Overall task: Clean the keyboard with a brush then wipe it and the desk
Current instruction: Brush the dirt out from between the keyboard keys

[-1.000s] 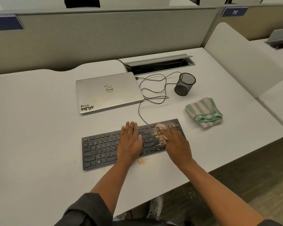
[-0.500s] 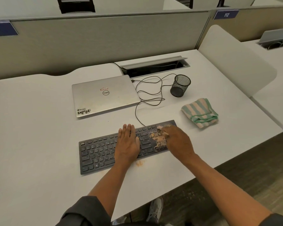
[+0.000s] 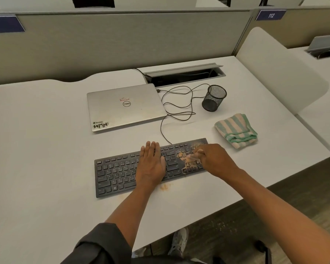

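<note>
The left hand (image 3: 151, 166) lies flat, fingers straight and together, pressing the middle of the keyboard (image 3: 122, 172). The right hand (image 3: 214, 161) curls around a small pale brush (image 3: 191, 155), blurred, over the keyboard's right end, where tan crumbs (image 3: 187, 159) speckle the dark keys. The keyboard lies on the bench (image 3: 46, 149), a striped cloth (image 3: 236, 130) nearby.
</note>
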Motion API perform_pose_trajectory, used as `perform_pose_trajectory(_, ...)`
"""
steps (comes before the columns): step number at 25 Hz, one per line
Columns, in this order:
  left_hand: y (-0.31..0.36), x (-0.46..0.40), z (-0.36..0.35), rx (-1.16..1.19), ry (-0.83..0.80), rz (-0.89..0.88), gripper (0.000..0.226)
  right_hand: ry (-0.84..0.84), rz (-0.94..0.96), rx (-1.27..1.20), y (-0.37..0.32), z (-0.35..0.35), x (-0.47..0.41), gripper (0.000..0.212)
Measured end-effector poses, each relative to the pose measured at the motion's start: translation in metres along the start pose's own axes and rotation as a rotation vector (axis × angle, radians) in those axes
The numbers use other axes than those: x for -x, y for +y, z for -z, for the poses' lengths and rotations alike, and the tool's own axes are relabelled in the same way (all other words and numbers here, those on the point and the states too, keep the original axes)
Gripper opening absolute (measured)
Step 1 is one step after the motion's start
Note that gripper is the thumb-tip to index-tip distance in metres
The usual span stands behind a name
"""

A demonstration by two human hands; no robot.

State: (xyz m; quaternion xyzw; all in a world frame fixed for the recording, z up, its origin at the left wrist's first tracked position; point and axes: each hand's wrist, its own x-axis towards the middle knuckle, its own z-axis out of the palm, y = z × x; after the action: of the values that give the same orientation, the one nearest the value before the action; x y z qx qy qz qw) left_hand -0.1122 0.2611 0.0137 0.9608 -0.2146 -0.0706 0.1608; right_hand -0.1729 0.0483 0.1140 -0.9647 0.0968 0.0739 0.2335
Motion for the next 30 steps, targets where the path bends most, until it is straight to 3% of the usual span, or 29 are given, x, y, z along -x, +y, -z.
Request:
perform_pose_trajectory(5,-0.001,0.001,0.001,-0.002,-0.003,-0.006,0.063,0.146,0.03,-0.03,-0.008,0.018,-0.015,0.021)
perform_pose_trajectory(12,0.0,0.001,-0.001,0.012,0.017,-0.008,0.066,0.001,0.093,-0.019,-0.014,-0.001,0.023,0.025)
perform_pose_trajectory(17,-0.001,0.001,0.0,0.015,0.002,-0.007,0.063,0.155,-0.049,-0.051,-0.002,0.007,0.021,0.026)
perform_pose_trajectory(22,-0.001,0.001,-0.001,0.02,0.033,-0.014,0.062,0.1,0.043,-0.001,-0.037,-0.021,0.028,0.043)
perform_pose_trajectory(26,-0.002,0.001,-0.004,0.016,0.04,-0.018,0.062,0.206,-0.043,-0.13,-0.027,-0.007,0.016,0.035)
perform_pose_trajectory(30,-0.001,0.001,-0.003,0.004,0.034,-0.017,0.064,0.137,0.04,-0.014,-0.031,-0.022,0.022,0.034)
